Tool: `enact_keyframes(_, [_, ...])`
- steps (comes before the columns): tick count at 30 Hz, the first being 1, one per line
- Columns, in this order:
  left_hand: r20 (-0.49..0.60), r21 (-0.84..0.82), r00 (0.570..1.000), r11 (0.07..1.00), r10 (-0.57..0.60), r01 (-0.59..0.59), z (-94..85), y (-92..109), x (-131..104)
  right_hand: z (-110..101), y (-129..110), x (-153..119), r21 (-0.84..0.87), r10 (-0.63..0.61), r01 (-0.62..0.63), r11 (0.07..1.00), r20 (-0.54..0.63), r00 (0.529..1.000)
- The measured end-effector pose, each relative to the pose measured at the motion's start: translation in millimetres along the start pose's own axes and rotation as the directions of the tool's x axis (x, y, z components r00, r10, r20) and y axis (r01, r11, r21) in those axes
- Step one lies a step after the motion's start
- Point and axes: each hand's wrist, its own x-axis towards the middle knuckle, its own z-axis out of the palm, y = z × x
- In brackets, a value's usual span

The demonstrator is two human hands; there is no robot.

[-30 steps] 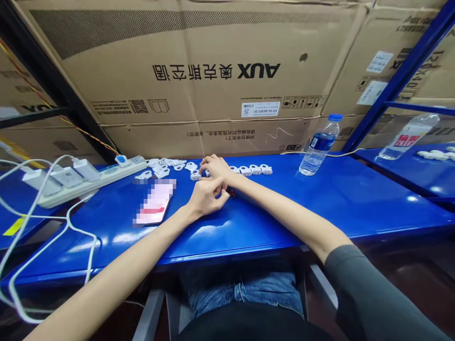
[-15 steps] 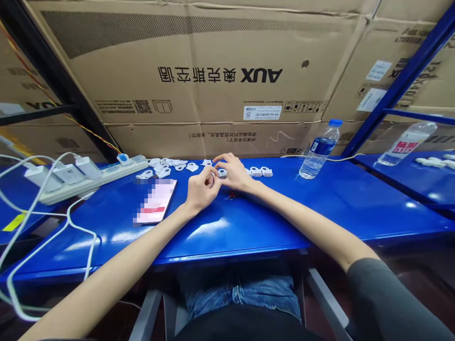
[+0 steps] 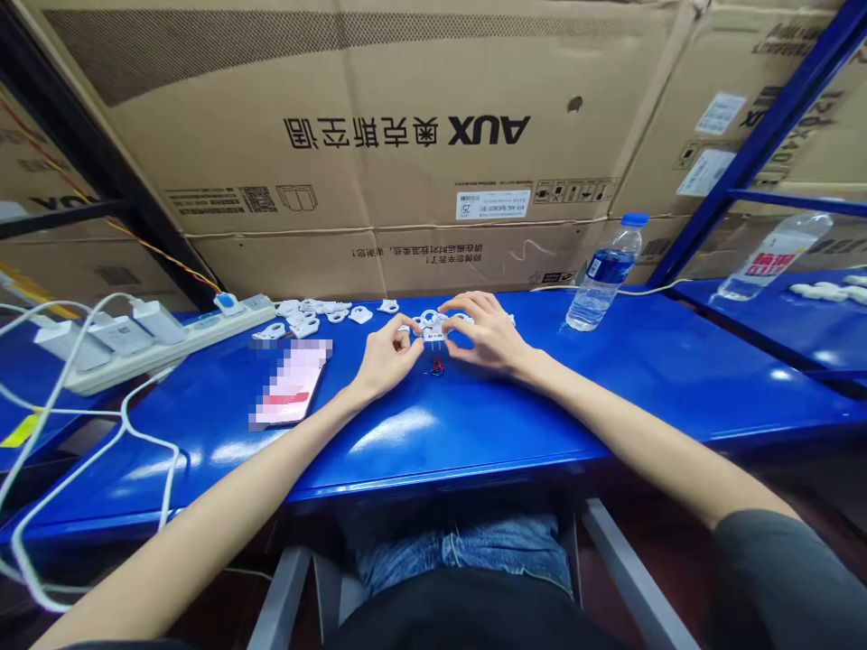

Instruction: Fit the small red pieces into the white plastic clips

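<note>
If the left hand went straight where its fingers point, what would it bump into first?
The left hand would likely first meet the small white plastic piece with a ring-shaped top. Its fingertips look right beside it, maybe already touching; depth is unclear.

The ring-topped plastic piece [image 3: 434, 334] before me is white, the small wire-like bits [image 3: 437, 366] red and black. My table [image 3: 542, 406] is glossy deep blue, my jeans [image 3: 474, 546] faded blue, my sleeve [image 3: 765, 551] charcoal. The cardboard box [image 3: 406, 72] is tan, black-printed, with a dark mesh-patterned band [image 3: 223, 41].
</note>
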Motion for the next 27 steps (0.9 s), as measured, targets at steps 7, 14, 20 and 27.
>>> enact_keyframes(7, [-0.047, 0.048, 0.999, 0.999, -0.015, 0.017, -0.2, -0.2, 2.4, 2.1, -4.6, 1.0, -0.008, -0.036, 0.036, 0.999, -0.002, 0.999])
enact_keyframes(14, [-0.064, 0.039, 0.998, 0.999, -0.009, 0.011, -0.2, 1.5, 2.2, 4.1, -3.9, -0.4, -0.014, -0.04, 0.04, 0.999, -0.01, 0.999])
enact_keyframes(20, [-0.045, -0.009, 0.999, 1.0, -0.026, 0.026, -1.9, 0.4, 2.9, 5.2, -3.8, -0.7, 0.005, -0.006, 0.006, 1.0, 0.031, 0.999])
enact_keyframes(27, [-0.02, -0.001, 0.999, 1.0, 0.03, -0.03, -3.7, 4.2, 1.8, 8.1, 1.4, -2.0, -0.022, 0.001, 0.0, 1.0, 0.025, 1.0])
